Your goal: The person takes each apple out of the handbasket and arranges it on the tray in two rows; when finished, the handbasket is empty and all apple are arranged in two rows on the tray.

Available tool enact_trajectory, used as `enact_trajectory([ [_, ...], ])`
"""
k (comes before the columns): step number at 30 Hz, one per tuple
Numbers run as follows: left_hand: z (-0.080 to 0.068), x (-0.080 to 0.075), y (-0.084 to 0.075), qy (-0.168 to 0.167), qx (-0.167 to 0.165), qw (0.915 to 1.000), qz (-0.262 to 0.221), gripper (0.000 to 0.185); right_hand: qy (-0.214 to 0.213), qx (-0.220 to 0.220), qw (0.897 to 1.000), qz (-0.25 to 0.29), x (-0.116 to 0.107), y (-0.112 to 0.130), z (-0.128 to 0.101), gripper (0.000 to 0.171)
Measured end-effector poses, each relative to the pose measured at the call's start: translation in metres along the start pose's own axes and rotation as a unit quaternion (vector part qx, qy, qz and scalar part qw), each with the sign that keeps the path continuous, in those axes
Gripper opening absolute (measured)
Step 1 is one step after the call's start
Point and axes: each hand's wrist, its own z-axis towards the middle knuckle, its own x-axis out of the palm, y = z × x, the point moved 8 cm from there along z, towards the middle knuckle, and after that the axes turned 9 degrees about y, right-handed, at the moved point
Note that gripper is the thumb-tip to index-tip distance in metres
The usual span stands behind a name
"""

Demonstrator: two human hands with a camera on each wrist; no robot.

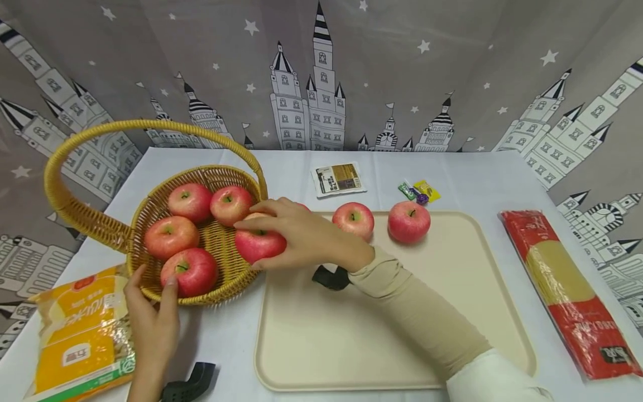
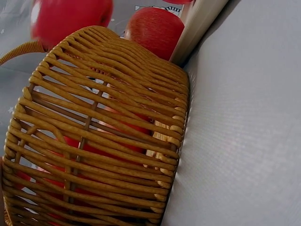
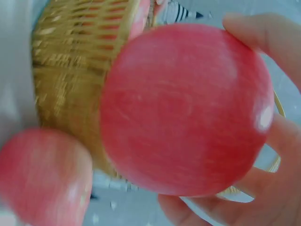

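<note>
One apple (image 1: 260, 245), gripped by the right hand (image 1: 301, 233), is apparently being loaded at the right edge of the basket (image 1: 225, 239)—gentle lowering needed next!

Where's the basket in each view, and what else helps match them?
Head: the basket is at left.
Left wrist: basket from left to centre.
Right wrist: basket upper left, partly behind the held apple.
Shared landmark: white cloth, at right in left wrist, left edge in right wrist.
</note>
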Motion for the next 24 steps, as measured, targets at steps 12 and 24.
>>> enact_trajectory([
  [12,0.0,-0.003,0.0,-0.008,0.003,1.0,0.003,0.055,-0.077,0.153,0.985,0.025,-0.046,-0.071,-0.112,0.059],
  [24,0.0,0.0,-0.001,-0.004,0.0,1.0,0.001,0.055,-0.157,0.35,0.923,0.009,-0.066,-0.16,-0.24,0.065],
])
